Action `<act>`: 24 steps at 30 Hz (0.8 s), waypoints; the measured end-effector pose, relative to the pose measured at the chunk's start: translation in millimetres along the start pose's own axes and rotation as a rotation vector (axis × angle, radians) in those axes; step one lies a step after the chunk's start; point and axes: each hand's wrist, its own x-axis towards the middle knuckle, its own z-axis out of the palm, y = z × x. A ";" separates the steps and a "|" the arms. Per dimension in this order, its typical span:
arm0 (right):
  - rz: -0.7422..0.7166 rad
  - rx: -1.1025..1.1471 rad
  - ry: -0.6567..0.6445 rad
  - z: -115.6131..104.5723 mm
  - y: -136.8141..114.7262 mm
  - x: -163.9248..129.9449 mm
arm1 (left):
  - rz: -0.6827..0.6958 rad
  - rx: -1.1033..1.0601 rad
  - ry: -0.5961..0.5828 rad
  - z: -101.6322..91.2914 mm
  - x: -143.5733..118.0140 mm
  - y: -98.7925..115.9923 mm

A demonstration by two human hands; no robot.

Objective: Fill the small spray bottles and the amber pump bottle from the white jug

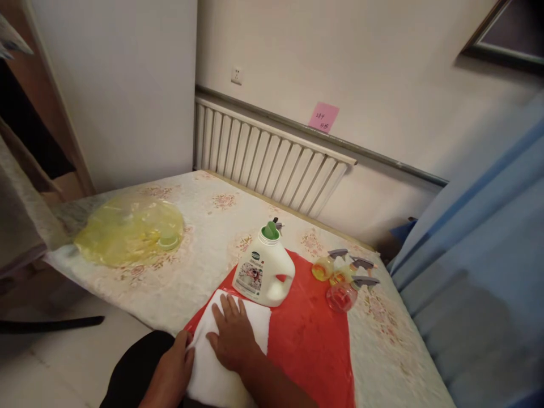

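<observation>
A white cloth [255,317] lies on a red plastic sheet [310,340] at the near side of the table. Spread flat on the cloth, palm down, is my right hand [235,335]. My left hand [173,362] has its fingers closed on the cloth's left edge, where the red sheet also shows. Just beyond the cloth stands a white detergent jug [267,266], upright, with a green spout [270,230] in its uncapped neck. To its right, several spray bottles [342,296] with grey trigger heads lie tilted, holding reddish and yellow parts.
A yellow plastic bag [127,232] with a pale green cap [169,241] sits on the left of the flowered tablecloth [204,249]. Behind the table are a white radiator [263,158] and a wall with a pink note [323,117]. A blue curtain [480,255] hangs at the right.
</observation>
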 end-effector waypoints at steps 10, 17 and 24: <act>0.016 0.074 0.057 -1.1 6.3 1.5 | -0.017 0.004 0.052 -17.8 -0.7 15.4; 0.271 0.024 0.239 -27.7 21.0 -38.9 | -0.014 0.085 -0.054 -19.9 9.1 14.6; 0.621 -0.031 0.376 -45.8 36.8 -57.2 | -0.006 0.142 -0.055 -15.8 16.2 18.5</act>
